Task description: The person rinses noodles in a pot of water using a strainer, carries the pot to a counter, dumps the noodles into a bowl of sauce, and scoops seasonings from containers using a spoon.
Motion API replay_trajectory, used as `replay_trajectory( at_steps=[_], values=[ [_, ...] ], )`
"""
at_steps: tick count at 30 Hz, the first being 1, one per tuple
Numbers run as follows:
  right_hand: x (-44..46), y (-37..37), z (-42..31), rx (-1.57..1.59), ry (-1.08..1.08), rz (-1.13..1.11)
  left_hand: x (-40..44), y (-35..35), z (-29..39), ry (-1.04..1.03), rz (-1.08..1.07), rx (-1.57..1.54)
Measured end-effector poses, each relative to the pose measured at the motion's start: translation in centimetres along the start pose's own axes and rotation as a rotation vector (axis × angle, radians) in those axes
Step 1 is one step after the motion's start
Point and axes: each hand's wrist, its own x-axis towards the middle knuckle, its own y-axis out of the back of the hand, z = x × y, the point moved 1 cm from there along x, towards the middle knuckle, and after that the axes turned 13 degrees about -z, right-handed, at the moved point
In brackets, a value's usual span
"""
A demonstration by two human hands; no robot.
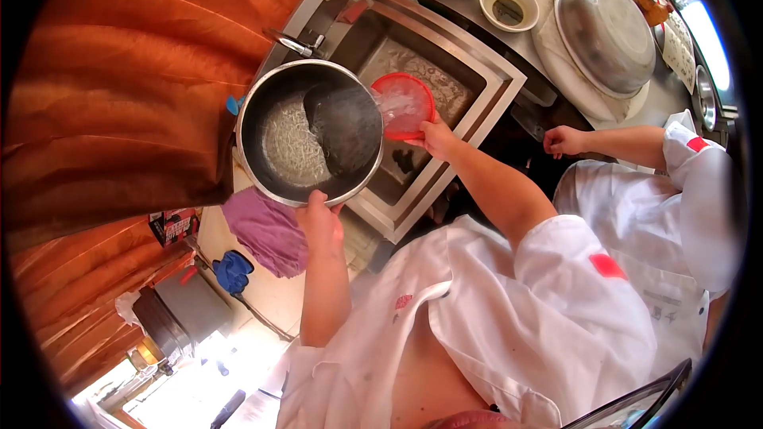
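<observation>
My left hand point(320, 218) is closed on the near rim of a large metal pot point(258, 167), tilted over the left side of the sink. Thin, pale strands like noodles or foam show on the pot's bottom, next to a dark area. My right hand point(437, 138) grips the edge of a red strainer-like bowl point(409, 121), held against the pot's right rim above the sink. Clear liquid runs between pot and bowl; steam blurs the spot. Whether the bowl has holes I cannot tell.
A metal sink point(469, 59) with a faucet point(298, 45) lies beneath. A purple cloth point(266, 230) is below the pot. On the counter stand a white bowl point(509, 6) and an upturned metal basin point(606, 36). A co-worker's hand point(564, 141) is at right.
</observation>
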Motion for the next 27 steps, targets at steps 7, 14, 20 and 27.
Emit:
replay_trajectory(
  at_steps=[7, 14, 20, 27],
  values=[
    [-0.1, 0.3, 0.2, 0.113, 0.008, -0.163, -1.5, -1.5, -0.4, -0.071, 0.026, 0.025],
    [-0.8, -0.8, 0.2, 0.024, 0.037, -0.155, -1.1, -0.4, -1.9, -0.077, -0.037, -0.005],
    [-1.9, -2.6, 0.3, 0.018, 0.050, -0.117, -1.6, -0.6, -2.1, -0.149, -0.018, 0.046],
    [-3.5, -6.2, -0.6, 0.045, 0.051, -0.135, -1.5, -0.5, -2.0, -0.332, -0.060, 0.053]
  ],
)
